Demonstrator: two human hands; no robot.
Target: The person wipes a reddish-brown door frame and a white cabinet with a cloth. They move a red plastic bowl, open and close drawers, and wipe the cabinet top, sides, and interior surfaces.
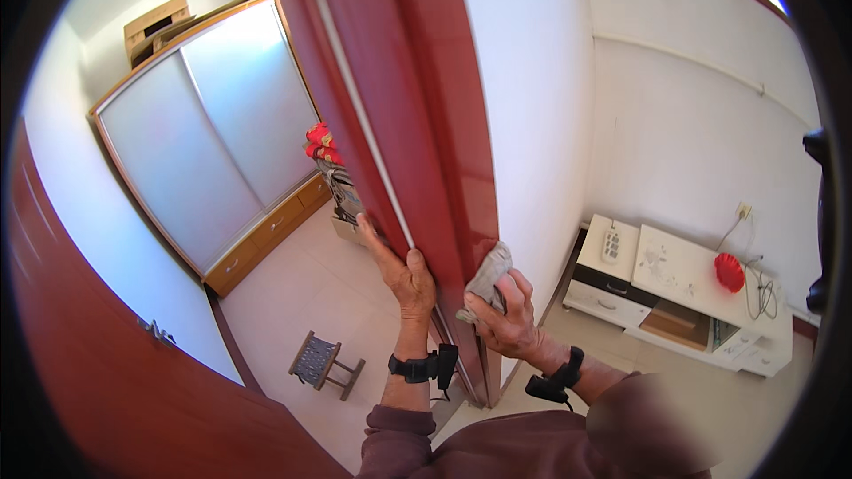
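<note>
A glossy dark red door frame [444, 124] rises through the middle of the view, with a pale strip running along its inner side. My left hand [406, 279] lies against the frame's left side, fingers stretched out and holding nothing. In my right hand [513, 324] is a bunched grey cloth [486, 282], pressed against the right face of the frame. The fingers wrap around the cloth, and part of it sticks out above them. Each wrist wears a black strap with a small device.
Left of the frame, a small folding stool [319, 362] stands on the tiled floor before a sliding-door wardrobe [213, 115]. A red door [133, 390] stands at the lower left. To the right, a white low cabinet [679, 279] carries a power strip [611, 244] and a red dish [729, 272].
</note>
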